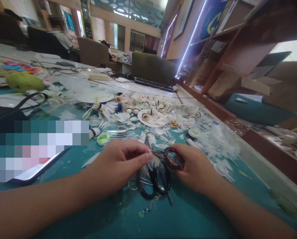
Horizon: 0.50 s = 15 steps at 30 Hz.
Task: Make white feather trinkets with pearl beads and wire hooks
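Over the middle of the table, my right hand (191,166) is closed around small pliers (168,155) with black and red handles. Their jaws point left and reach the fingertips of my left hand (130,157). Thumb and forefinger of that hand pinch together on something too small to make out. Just below both hands lie scissors (160,189) with black loop handles, their blades pointing away from me. A thin ring (132,184) and a small chain with a clasp (147,209) rest near the scissors. An open tub of green stuff (103,139) stands beyond my left hand.
Shuttlecocks and loose white feathers (123,117) crowd the far half of the green table (188,215). A white plate (152,119) lies among them. At left are a lit tablet (43,166) and a dark bag (6,114). Other people sit farther back.
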Motion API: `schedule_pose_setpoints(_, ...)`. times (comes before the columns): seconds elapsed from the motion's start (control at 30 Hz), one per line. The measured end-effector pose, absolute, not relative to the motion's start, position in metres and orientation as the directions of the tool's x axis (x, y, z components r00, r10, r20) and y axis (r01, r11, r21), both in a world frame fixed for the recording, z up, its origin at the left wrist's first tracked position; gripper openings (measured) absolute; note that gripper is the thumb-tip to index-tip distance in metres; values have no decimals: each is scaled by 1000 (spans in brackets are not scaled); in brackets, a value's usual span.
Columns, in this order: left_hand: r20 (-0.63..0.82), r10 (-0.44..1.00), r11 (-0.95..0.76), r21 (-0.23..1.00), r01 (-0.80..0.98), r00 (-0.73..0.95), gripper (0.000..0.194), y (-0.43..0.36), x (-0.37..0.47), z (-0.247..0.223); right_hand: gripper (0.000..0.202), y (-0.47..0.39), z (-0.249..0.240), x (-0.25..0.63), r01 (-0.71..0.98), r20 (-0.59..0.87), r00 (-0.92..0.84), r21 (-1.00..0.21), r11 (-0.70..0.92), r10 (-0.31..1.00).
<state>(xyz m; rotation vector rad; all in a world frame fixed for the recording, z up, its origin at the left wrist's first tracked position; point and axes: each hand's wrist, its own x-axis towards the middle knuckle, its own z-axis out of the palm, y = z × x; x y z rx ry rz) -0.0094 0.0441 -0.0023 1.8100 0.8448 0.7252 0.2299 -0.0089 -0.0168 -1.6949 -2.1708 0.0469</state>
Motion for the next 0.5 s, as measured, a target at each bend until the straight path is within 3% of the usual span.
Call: schedule_pose_setpoints(0.5, 116, 798, -280, 940, 194, 591, 21, 43, -10, -3, 18, -10, -13, 228, 925, 269, -169, -290, 247, 948)
